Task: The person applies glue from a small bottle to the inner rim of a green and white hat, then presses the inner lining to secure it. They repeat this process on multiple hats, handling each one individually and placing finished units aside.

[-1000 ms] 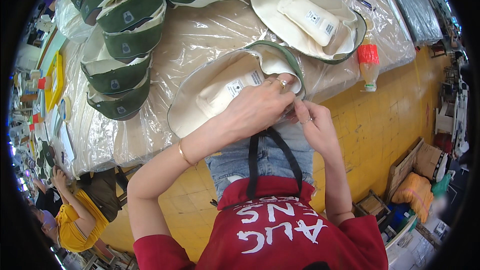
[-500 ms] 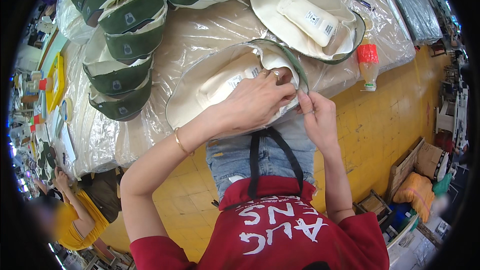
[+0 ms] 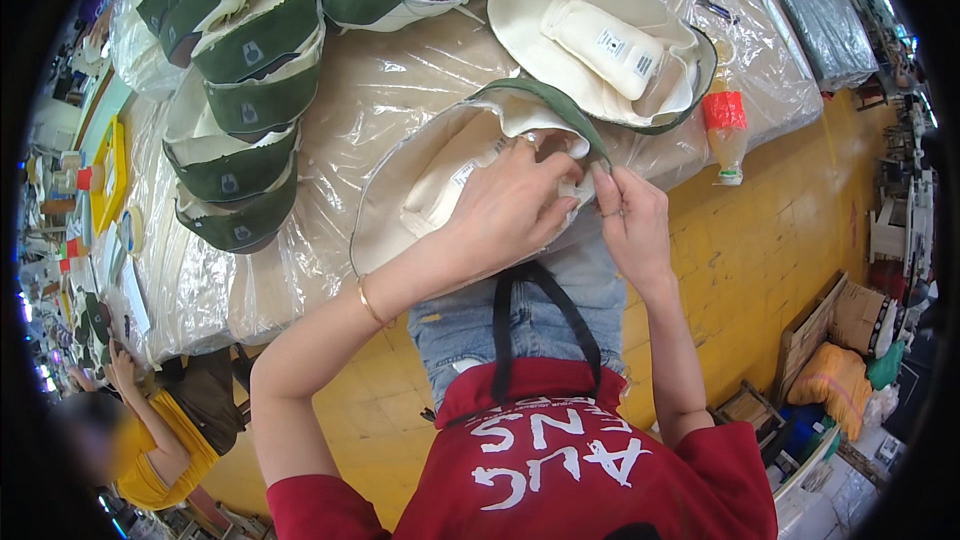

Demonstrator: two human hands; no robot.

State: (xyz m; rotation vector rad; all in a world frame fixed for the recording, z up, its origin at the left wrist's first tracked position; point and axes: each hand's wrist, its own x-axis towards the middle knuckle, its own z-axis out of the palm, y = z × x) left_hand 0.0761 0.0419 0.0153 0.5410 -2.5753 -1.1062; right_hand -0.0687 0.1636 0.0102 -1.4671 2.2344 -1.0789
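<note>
A green fabric piece with a cream lining [image 3: 390,185], open like a shell, lies tilted at the table's near edge. Inside it, a cream padded panel carries a white label. My left hand [image 3: 515,195], with a gold bracelet at its wrist, reaches into the piece, fingers curled on the lining near its right end. My right hand [image 3: 632,215] pinches the green rim at that end between thumb and fingers. The fingertips of my left hand are partly hidden in the folds. A second cream-lined piece [image 3: 590,40] lies just beyond, its inside facing up.
Clear plastic sheeting [image 3: 390,80] covers the table. A row of nested green pieces [image 3: 245,185] stands at the left. A bottle with a red band [image 3: 726,130] lies by the right edge. At far left a person in yellow [image 3: 165,450] works.
The piece in my hands has shifted slightly and its green rim tilts more. My left thumb has come down, away from the right hand, which has stayed on the rim.
</note>
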